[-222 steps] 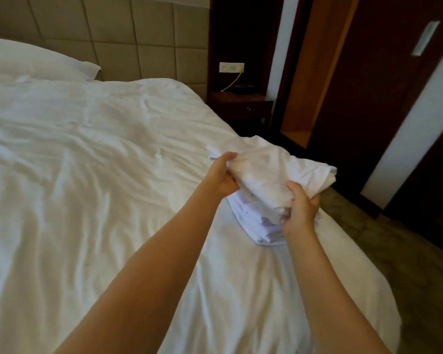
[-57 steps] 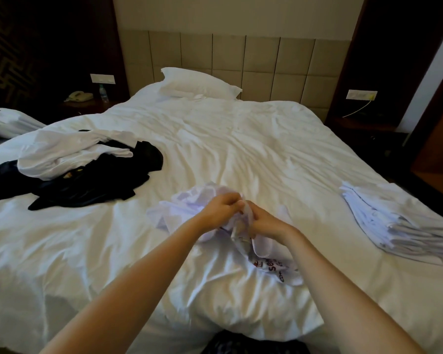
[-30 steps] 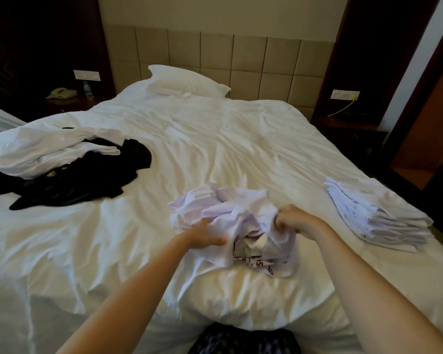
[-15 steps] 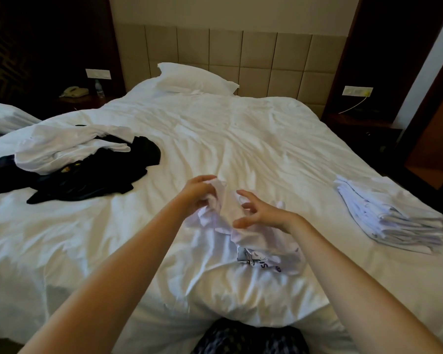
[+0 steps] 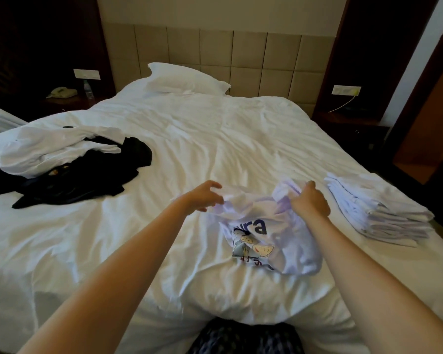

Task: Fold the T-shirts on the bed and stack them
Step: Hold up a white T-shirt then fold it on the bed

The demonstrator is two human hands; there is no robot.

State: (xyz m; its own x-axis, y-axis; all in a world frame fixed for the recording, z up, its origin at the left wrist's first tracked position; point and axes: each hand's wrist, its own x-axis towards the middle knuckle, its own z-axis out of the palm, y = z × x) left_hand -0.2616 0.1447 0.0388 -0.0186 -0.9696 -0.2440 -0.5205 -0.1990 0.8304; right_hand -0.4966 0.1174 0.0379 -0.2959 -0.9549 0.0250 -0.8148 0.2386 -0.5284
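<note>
Close to the foot edge of the bed (image 5: 215,139), a little right of the middle: a white T-shirt (image 5: 289,241), crumpled, with blue letters "ra" and a cartoon print on the front. Pinched at its left end by the left hand (image 5: 205,198), fingers curled; bunched at its right end inside the closed right hand (image 5: 310,203). At the right edge: stack of folded white T-shirts (image 5: 376,208). At the left edge: loose pile of white and black clothes (image 5: 62,162). Farthest, at the head: pillow (image 5: 187,80).
</note>
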